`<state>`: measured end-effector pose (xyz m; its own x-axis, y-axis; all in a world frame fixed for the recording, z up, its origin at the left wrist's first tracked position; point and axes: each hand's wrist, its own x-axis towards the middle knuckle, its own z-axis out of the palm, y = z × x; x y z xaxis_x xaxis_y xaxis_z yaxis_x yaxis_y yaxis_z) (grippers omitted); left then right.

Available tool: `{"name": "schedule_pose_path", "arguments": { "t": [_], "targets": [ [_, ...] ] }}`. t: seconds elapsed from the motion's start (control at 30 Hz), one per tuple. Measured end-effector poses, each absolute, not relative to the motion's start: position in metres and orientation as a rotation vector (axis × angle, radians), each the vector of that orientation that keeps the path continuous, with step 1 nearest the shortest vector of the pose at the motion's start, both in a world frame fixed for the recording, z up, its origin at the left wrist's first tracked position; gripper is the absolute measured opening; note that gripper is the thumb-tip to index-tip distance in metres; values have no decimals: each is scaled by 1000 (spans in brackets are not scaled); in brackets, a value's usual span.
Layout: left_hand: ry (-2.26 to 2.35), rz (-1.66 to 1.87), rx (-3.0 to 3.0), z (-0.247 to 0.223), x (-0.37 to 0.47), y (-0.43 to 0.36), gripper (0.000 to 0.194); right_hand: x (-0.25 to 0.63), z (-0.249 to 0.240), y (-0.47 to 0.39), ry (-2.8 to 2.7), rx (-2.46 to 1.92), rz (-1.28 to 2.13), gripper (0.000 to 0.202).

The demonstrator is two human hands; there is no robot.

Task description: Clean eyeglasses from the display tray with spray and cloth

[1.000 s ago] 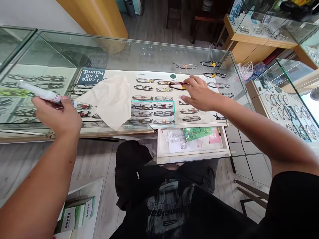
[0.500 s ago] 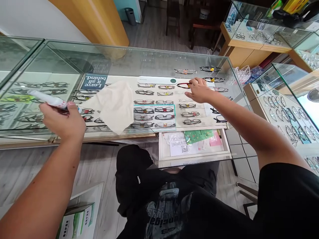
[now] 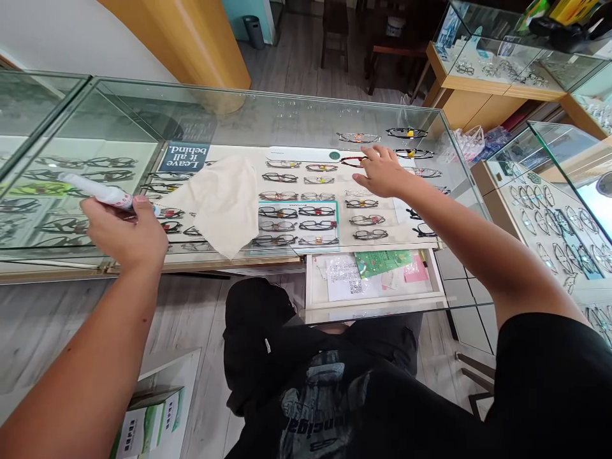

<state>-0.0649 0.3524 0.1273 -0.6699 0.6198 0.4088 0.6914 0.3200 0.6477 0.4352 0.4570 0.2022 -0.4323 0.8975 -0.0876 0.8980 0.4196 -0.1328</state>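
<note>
My left hand (image 3: 125,231) is closed around a slim white bottle (image 3: 98,191), held tilted above the left part of the glass counter. A cream cloth (image 3: 229,204) is spread over the counter beside it; one corner reaches toward that hand, and I cannot tell whether the fingers pinch it. At the counter's far side, the curled fingers of my right hand (image 3: 382,171) are on a pair of red-framed eyeglasses (image 3: 351,161). Part of the frame is hidden under the fingers. Two more pairs, clear-framed glasses (image 3: 358,138) and black-framed glasses (image 3: 406,132), lie just beyond.
Rows of eyeglasses (image 3: 277,225) are displayed in the glass case (image 3: 296,97). A drawer (image 3: 377,301) with papers stands pulled out before my lap. More display cases (image 3: 507,185) are on the right. A box of green-and-white packages (image 3: 148,424) sits on the floor at left.
The red-framed glasses have shifted slightly away from me along with my right hand. My left hand keeps its hold on the bottle, and the cloth stays put.
</note>
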Motion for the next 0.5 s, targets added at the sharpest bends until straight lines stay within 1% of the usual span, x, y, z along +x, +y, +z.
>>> {"name": "schedule_pose_path", "arguments": {
  "t": [0.07, 0.13, 0.2, 0.27, 0.37, 0.43, 0.5],
  "targets": [
    [-2488, -1279, -1225, 128, -63, 352, 26, 421, 220, 413, 2840, 1502, -320, 55],
    [-2491, -1274, -1212, 128, -62, 353, 25, 405, 226, 358, 2964, 1122, -578, 48],
    [-2478, -1280, -1216, 126, -64, 354, 26, 391, 210, 306, 2941, 714, -900, 41],
    [-2453, -1292, -1236, 123, -66, 355, 26, 383, 177, 268, 2830, 549, -1078, 38],
    [-2446, -1301, -1254, 121, -69, 355, 26, 382, 112, 256, 2687, 687, -1079, 42],
    [-2475, -1266, -1239, 122, -69, 356, 27, 387, 75, 275, 2696, 945, -1015, 40],
    [-2504, -1213, -1220, 124, -68, 355, 26, 396, 48, 306, 2769, 1270, -872, 43]
  ]
}}
